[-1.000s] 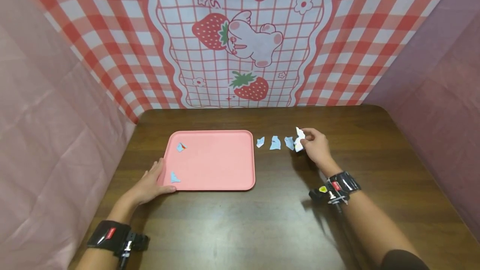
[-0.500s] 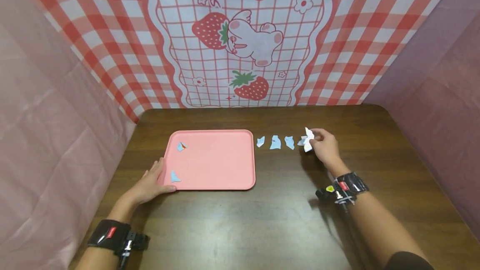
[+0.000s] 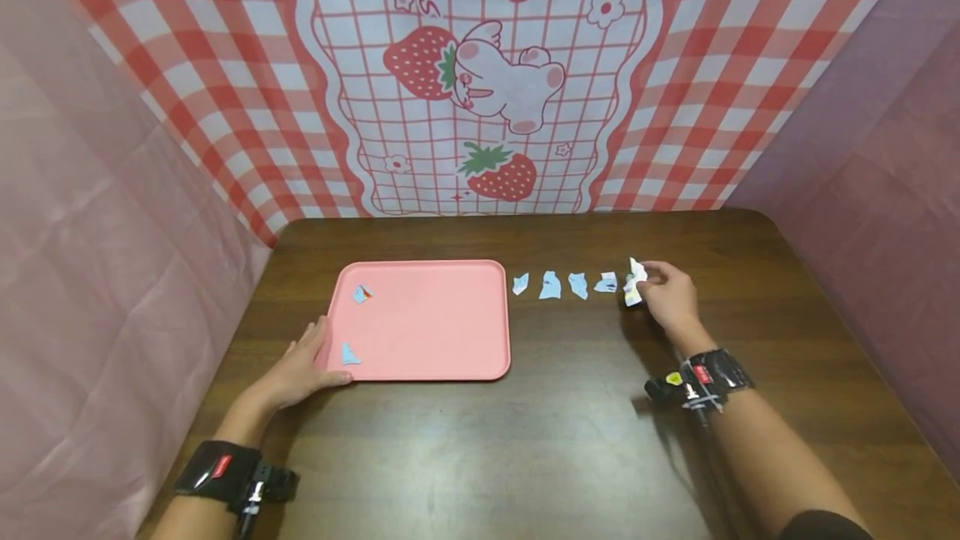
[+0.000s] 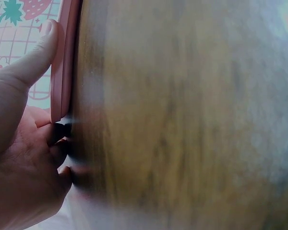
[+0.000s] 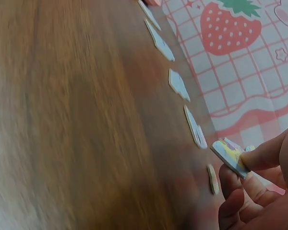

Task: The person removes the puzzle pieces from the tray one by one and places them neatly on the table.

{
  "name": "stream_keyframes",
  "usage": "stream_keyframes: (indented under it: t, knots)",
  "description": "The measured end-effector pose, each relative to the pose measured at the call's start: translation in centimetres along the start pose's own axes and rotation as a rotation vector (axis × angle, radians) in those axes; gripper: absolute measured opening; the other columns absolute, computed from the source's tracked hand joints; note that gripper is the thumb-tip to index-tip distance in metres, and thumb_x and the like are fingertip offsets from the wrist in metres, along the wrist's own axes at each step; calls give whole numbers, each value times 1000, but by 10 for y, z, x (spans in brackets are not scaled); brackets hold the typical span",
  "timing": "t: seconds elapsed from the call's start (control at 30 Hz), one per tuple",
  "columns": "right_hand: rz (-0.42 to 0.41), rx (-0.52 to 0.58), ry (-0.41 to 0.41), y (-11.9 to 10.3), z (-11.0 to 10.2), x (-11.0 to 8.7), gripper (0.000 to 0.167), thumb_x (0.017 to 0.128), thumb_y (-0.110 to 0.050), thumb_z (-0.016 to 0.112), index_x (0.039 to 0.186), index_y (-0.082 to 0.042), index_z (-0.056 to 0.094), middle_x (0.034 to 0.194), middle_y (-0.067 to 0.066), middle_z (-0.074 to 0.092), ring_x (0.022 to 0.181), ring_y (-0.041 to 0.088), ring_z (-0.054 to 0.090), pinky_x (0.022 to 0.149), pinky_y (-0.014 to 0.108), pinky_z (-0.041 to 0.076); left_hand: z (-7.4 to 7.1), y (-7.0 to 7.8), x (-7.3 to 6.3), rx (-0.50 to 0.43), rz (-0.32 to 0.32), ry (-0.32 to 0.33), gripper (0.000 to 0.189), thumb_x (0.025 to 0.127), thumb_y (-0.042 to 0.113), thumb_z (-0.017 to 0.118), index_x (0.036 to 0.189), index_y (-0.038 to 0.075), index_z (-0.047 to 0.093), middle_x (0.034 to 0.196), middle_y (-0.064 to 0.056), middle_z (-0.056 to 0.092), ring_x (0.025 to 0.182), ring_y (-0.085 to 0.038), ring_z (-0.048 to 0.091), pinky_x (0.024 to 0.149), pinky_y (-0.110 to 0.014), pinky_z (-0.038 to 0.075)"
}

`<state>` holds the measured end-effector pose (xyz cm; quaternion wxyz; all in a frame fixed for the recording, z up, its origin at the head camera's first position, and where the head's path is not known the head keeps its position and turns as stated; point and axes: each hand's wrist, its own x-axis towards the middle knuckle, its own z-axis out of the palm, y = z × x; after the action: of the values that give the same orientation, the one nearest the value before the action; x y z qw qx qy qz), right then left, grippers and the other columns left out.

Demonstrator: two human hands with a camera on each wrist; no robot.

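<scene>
Several irregular, printed puzzle pieces point(image 5: 229, 156) are pinched between the thumb and fingers of my right hand point(image 3: 672, 298), just above the table at the right. Below them another small puzzle piece point(image 5: 212, 179) lies close to the fingertips. A row of light blue pieces runs leftward from there, from the nearest piece point(image 3: 606, 282) to the farthest piece point(image 3: 521, 283). My left hand point(image 3: 300, 365) rests at the near left corner of the pink tray point(image 3: 427, 379), thumb along the front rim and fingers extended along the left side. Inside the tray lie a blue-and-red piece point(image 3: 363, 294) and a blue piece point(image 3: 350, 353).
The brown wooden table point(image 3: 465, 457) runs up to a red-and-white checked strawberry cloth point(image 3: 300, 107) at the back. Pink curtains point(image 3: 112, 232) hang at both sides. Each wrist carries a strapped camera point(image 3: 281, 484).
My right hand has moved rightward along the row with the held pieces. A blue piece now lies uncovered at the row's right end. My left hand and the tray stay where they were.
</scene>
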<state>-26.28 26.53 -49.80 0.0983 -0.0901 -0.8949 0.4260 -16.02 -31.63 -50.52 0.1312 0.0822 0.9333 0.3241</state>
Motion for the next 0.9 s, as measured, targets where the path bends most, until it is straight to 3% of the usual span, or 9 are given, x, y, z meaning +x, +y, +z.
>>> stream_keyframes:
  t: [0.2,0.5,0.9]
  knots:
    - [15,-54,7,10,-10,4,39,89,-7,69,127,1,67,98,24,73,73,12,60,63,27,44,-1,2,-1,-11,0,0,118,84,44,80,156,-13,5,159,-39,5,148,-53,0,114,-71,2]
    - [22,-137,8,24,-22,11,39,90,-12,67,128,1,67,102,23,74,90,32,65,71,37,44,-2,6,-3,-26,14,4,116,84,40,81,155,-14,6,159,-40,7,148,-54,1,113,-71,3]
    - [4,-197,-18,33,-27,19,40,88,-13,64,123,5,68,103,24,72,92,39,64,73,45,46,-1,4,-3,-32,21,9,116,84,41,80,155,-14,6,159,-40,6,147,-54,-1,113,-71,2]
